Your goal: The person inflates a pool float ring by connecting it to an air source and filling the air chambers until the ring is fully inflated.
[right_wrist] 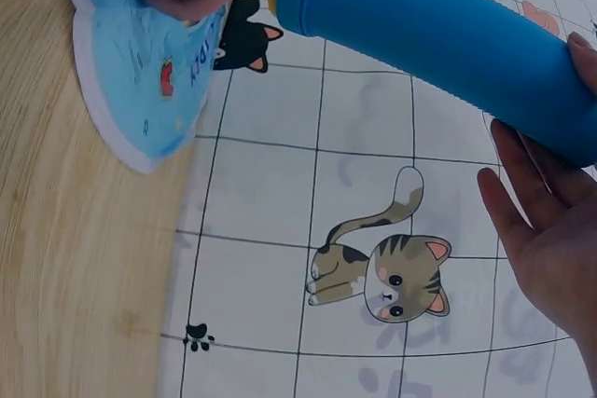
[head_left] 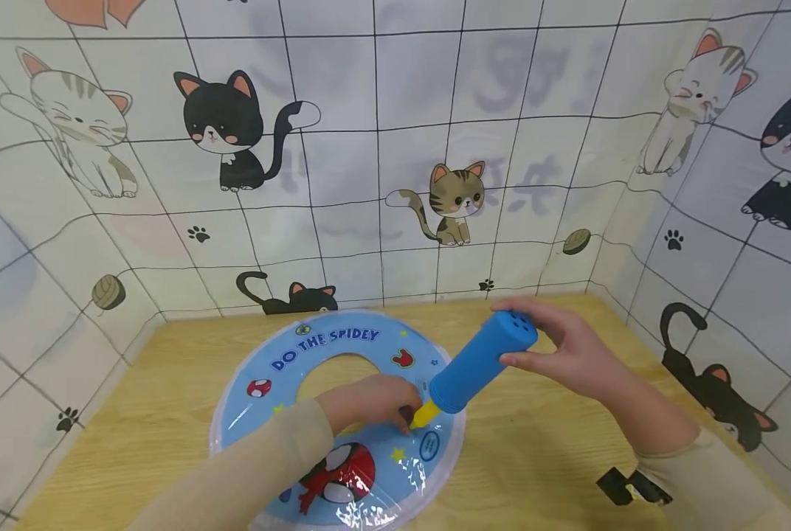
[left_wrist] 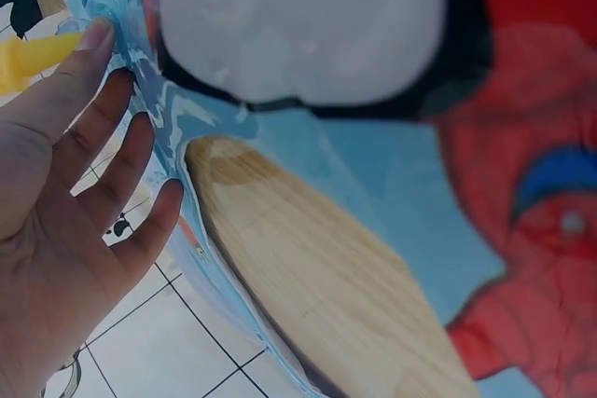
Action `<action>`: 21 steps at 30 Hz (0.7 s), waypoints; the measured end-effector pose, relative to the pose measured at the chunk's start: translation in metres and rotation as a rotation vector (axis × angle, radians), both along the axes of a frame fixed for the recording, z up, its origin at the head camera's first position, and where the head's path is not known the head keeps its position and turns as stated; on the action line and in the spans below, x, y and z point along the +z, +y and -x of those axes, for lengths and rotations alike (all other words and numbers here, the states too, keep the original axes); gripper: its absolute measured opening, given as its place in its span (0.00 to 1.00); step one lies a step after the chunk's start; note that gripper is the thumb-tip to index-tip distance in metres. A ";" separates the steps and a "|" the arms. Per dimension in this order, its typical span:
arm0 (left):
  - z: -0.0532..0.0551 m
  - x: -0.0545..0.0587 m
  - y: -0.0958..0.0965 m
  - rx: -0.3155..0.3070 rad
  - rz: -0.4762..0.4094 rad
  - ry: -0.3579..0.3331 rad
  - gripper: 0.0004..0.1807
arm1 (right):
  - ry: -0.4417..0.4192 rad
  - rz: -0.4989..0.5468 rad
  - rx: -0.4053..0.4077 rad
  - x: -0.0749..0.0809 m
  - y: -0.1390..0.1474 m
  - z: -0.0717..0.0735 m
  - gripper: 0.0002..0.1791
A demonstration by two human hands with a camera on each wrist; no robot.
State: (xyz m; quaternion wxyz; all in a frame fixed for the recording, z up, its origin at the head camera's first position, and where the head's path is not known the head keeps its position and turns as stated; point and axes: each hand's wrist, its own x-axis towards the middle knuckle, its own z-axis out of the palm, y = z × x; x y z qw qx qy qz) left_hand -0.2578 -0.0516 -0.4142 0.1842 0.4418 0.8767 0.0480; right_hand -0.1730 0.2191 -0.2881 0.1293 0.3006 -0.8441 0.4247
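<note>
A blue swim ring (head_left: 256,417), printed with "DO THE SPIDEY" and a red masked figure, lies on the wooden table and looks partly filled. My left hand (head_left: 377,402) pinches the ring's right inner part between thumb and fingers, where the yellow nozzle (head_left: 426,415) meets it. The exact joint is hidden by the fingers. My right hand (head_left: 578,361) grips the far end of a blue hand pump (head_left: 480,361), thumb on one side and fingers on the other. The pump slants down to the left. In the right wrist view the ribbed pump body (right_wrist: 429,39) is seen up close.
The wooden table (head_left: 528,457) is bounded by white tiled-pattern walls (head_left: 342,169) with cartoon cats, at the back and both sides. A black strap-like piece (head_left: 634,487) is by the right sleeve.
</note>
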 end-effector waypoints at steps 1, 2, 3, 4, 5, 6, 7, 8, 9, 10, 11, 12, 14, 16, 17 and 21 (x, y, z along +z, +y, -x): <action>0.000 0.000 0.000 0.004 -0.001 -0.003 0.08 | 0.001 -0.009 -0.004 0.000 0.001 -0.002 0.32; 0.000 0.000 -0.001 0.004 0.000 -0.002 0.07 | -0.004 -0.019 -0.014 0.000 0.003 -0.005 0.32; 0.000 0.000 -0.001 0.011 -0.004 -0.010 0.07 | -0.010 -0.033 -0.029 0.001 0.004 -0.008 0.32; 0.000 0.000 -0.001 0.017 -0.008 -0.018 0.06 | -0.016 -0.044 -0.040 0.000 0.006 -0.012 0.31; 0.000 0.000 -0.002 0.024 -0.015 -0.027 0.06 | -0.027 -0.051 -0.050 0.000 0.008 -0.016 0.31; 0.000 0.000 -0.002 0.029 -0.022 -0.032 0.06 | -0.034 -0.056 -0.057 0.000 0.010 -0.019 0.31; -0.001 0.000 -0.002 0.035 -0.026 -0.038 0.06 | -0.041 -0.060 -0.063 -0.001 0.011 -0.022 0.31; -0.001 0.000 -0.003 0.038 -0.030 -0.042 0.06 | -0.050 -0.067 -0.075 -0.002 0.012 -0.025 0.31; -0.002 -0.001 -0.004 0.037 -0.034 -0.041 0.06 | -0.055 -0.074 -0.081 -0.003 0.014 -0.028 0.31; -0.002 -0.001 -0.004 0.032 -0.036 -0.039 0.07 | -0.061 -0.079 -0.085 -0.004 0.015 -0.031 0.31; -0.003 -0.001 -0.005 0.028 -0.038 -0.037 0.07 | -0.064 -0.085 -0.091 -0.005 0.017 -0.033 0.32; -0.003 -0.001 -0.006 0.022 -0.041 -0.032 0.08 | -0.060 -0.094 -0.097 -0.007 0.018 -0.035 0.32; -0.004 -0.001 -0.007 0.011 -0.045 -0.020 0.09 | -0.056 -0.111 -0.117 -0.008 0.021 -0.038 0.33; -0.005 0.000 -0.009 0.005 -0.051 -0.002 0.09 | -0.055 -0.119 -0.133 -0.009 0.024 -0.041 0.33; -0.006 0.001 -0.010 0.008 -0.052 0.003 0.08 | -0.054 -0.123 -0.140 -0.009 0.026 -0.042 0.32; -0.008 0.002 -0.017 0.042 -0.068 0.016 0.08 | -0.094 -0.127 -0.152 -0.011 0.035 -0.046 0.31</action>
